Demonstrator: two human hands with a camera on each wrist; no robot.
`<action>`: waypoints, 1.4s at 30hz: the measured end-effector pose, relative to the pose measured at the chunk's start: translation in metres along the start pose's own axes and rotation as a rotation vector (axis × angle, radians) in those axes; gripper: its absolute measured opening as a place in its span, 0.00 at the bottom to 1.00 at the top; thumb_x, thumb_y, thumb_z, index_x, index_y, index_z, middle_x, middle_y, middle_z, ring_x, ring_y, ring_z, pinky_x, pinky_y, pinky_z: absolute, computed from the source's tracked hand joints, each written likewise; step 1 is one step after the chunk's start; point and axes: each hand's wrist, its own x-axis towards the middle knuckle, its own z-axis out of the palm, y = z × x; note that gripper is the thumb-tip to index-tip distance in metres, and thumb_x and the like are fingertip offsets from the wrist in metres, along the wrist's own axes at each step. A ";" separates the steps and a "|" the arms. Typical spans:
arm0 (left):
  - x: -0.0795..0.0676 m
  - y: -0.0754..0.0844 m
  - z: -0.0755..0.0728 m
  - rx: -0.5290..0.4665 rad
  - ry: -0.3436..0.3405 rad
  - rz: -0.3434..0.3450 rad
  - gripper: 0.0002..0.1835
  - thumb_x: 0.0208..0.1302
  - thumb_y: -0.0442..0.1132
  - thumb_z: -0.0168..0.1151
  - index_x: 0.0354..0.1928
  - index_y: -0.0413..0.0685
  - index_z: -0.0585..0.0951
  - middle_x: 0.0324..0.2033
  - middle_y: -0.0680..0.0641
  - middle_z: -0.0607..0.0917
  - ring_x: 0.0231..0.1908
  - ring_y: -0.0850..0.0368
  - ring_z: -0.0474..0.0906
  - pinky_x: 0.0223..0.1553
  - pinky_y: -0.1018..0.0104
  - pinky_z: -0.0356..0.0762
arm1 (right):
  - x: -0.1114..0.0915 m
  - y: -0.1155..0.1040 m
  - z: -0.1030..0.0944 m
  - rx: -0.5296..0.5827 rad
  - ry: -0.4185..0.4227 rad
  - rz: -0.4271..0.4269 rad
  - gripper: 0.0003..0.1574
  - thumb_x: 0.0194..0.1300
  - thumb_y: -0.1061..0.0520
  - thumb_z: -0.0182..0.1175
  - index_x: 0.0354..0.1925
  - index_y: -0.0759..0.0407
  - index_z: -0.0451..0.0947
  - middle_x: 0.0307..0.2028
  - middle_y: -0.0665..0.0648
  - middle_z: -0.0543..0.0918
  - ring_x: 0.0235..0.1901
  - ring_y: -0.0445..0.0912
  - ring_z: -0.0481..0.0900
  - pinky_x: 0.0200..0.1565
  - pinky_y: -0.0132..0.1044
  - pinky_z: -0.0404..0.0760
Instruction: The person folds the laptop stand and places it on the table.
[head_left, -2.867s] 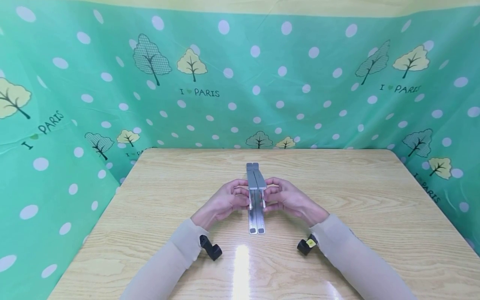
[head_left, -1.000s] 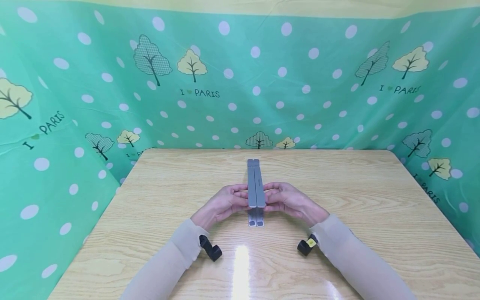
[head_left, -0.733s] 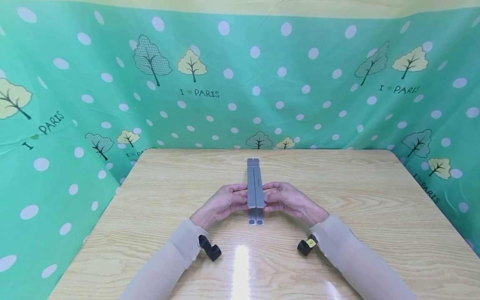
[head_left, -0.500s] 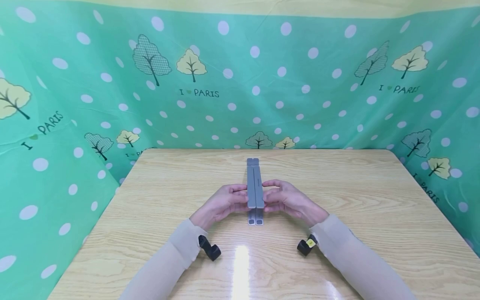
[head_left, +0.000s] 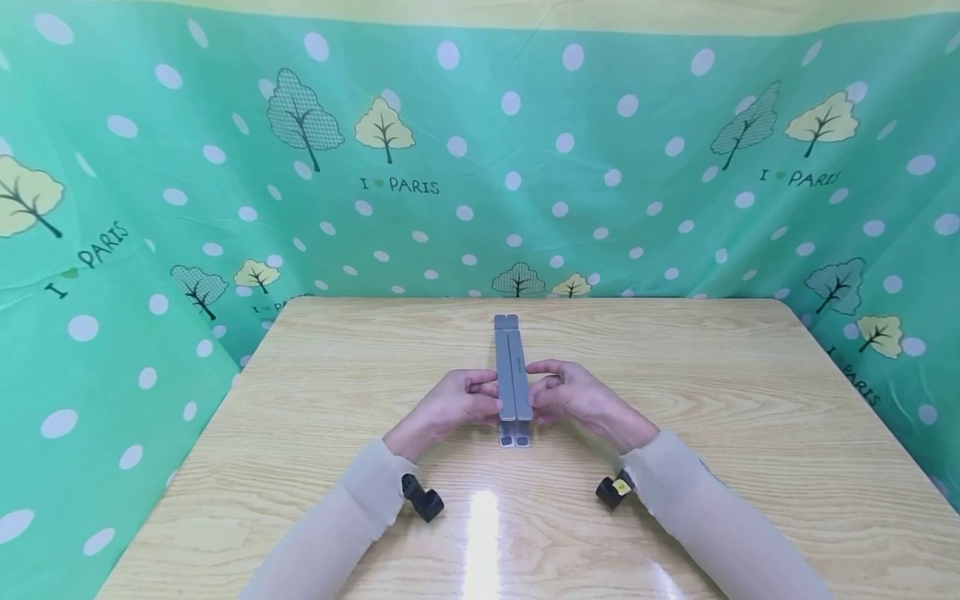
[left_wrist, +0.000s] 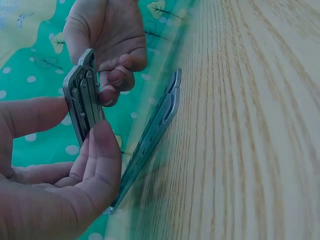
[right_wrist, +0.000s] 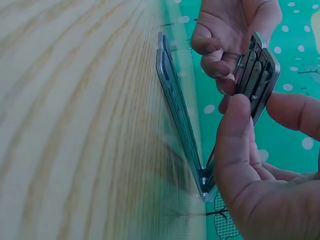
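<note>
A grey metal folding laptop stand [head_left: 513,375] stands at the middle of the wooden table, its two long bars side by side. The upper bars tilt up toward the person from the hinge at the far end. Under them, the lower bars [right_wrist: 172,90] lie along the table, a wedge-shaped gap between. My left hand [head_left: 453,402] pinches the left edge of the upper bars near their raised end, thumb on the near side. On the opposite edge, my right hand [head_left: 573,400] pinches likewise. Narrow struts [left_wrist: 87,97] lie folded within the upper bars.
The wooden table [head_left: 675,350] reaches back to a green polka-dot cloth [head_left: 465,167] printed with trees, which also hangs at both sides. A black wrist camera [head_left: 423,497] sits below each sleeve cuff.
Since the earliest frame, the stand's support legs have folded up out of sight under the upper bars. The raised bars now reach nearer the person, and the base has slid slightly away.
</note>
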 end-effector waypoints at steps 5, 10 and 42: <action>0.001 0.001 0.000 0.142 -0.020 0.010 0.39 0.50 0.26 0.65 0.66 0.28 0.63 0.42 0.40 0.82 0.38 0.55 0.81 0.42 0.64 0.81 | 0.001 0.002 0.000 -0.058 0.002 0.026 0.46 0.54 0.72 0.58 0.69 0.69 0.52 0.38 0.65 0.80 0.33 0.52 0.81 0.38 0.49 0.83; 0.002 0.000 0.002 0.248 -0.018 -0.005 0.42 0.48 0.26 0.69 0.66 0.27 0.62 0.41 0.42 0.81 0.39 0.54 0.82 0.44 0.65 0.80 | 0.002 0.003 0.000 -0.097 0.012 0.074 0.49 0.53 0.73 0.59 0.70 0.65 0.51 0.39 0.66 0.78 0.32 0.54 0.80 0.34 0.46 0.84; 0.013 0.006 0.017 0.688 0.012 -0.063 0.50 0.40 0.26 0.73 0.68 0.32 0.58 0.30 0.46 0.79 0.28 0.56 0.74 0.27 0.67 0.73 | 0.016 0.002 0.011 -0.511 0.049 0.124 0.57 0.50 0.74 0.61 0.73 0.62 0.45 0.28 0.64 0.80 0.22 0.50 0.79 0.25 0.41 0.82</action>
